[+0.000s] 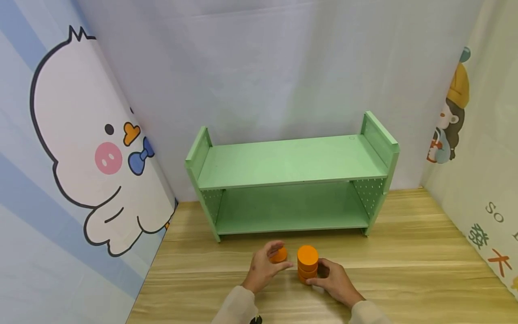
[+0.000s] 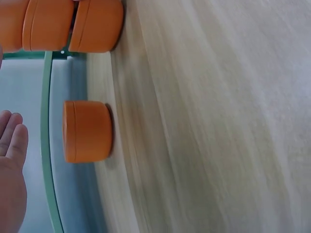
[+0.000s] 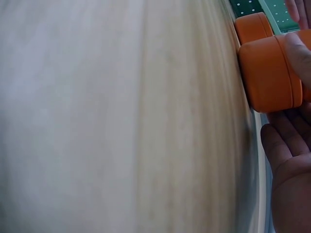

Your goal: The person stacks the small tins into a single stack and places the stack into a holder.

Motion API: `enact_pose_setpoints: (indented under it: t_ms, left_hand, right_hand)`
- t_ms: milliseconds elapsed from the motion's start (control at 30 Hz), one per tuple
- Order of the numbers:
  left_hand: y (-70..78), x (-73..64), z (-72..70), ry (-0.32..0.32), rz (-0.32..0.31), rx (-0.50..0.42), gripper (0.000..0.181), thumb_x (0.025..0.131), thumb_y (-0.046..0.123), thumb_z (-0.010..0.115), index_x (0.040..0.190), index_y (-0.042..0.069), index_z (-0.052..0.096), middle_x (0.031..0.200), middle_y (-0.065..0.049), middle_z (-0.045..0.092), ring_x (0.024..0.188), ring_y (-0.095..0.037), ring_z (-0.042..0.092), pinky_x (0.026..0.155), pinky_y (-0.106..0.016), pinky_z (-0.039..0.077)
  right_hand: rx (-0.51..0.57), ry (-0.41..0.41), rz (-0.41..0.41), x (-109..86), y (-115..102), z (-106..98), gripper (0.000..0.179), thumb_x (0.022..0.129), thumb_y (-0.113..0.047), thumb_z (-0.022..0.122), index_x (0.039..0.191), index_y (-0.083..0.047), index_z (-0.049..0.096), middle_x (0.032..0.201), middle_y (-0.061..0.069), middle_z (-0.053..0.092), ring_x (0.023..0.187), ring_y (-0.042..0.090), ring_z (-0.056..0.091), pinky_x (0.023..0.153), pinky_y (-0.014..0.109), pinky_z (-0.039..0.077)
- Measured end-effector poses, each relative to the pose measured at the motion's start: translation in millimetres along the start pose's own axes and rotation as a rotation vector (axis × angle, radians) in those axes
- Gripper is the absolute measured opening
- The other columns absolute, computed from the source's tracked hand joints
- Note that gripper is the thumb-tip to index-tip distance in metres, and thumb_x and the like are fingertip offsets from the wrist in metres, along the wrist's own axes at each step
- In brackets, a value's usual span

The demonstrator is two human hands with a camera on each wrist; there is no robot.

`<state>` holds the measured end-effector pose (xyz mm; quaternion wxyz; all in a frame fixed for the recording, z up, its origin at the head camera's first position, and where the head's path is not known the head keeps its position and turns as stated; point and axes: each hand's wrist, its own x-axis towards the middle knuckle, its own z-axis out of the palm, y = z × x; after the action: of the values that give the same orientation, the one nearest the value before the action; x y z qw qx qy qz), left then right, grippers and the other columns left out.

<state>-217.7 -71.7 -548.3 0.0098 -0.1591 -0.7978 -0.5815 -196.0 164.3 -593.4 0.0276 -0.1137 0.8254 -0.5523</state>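
Sleeves (image 1: 236, 307), cylinders (image 1: 307, 256), green shelf (image 1: 291, 161) beyond

"How did the three smooth orange cylindrical tubs (image 1: 307, 256) sit?"

"One above another, in an upright column on the desk (image 1: 190, 274). A narrow dark gap showed above the lowest."

"And the matching single orange tub (image 2: 90, 131)?"

"Upright, left of the column and apart, farther back, a seam circling its side near the top."
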Motion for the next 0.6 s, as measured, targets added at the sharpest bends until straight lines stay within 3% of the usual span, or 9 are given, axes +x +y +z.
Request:
enact_pose_setpoints:
  t_ms: [367,600]
  left_hand:
    - [-14.1,-0.6,-2.6,0.062,0.013,-0.031,0.057,0.075,0.003,0.087,0.123,-0.008,0.060,0.124,-0.023,0.064,0.118,-0.038,0.061,0.102,-0.044,0.051]
    - [-20.5,-1.7,-5.5,0.092,0.037,0.046,0.057,0.074,0.005,0.088,0.123,-0.008,0.061,0.121,-0.021,0.066,0.114,-0.037,0.063,0.100,-0.045,0.052]
  right_hand:
    - [0.007,-0.006,0.013,-0.3,0,1,0.058,0.077,-0.019,0.088,0.122,0.007,0.063,0.118,0.022,0.067,0.103,0.032,0.068,0.087,0.041,0.059]
    - [0.003,-0.005,0.012,0.0,1,1,0.058,0.076,-0.019,0.088,0.122,0.007,0.063,0.118,0.022,0.067,0.102,0.032,0.068,0.086,0.041,0.059]
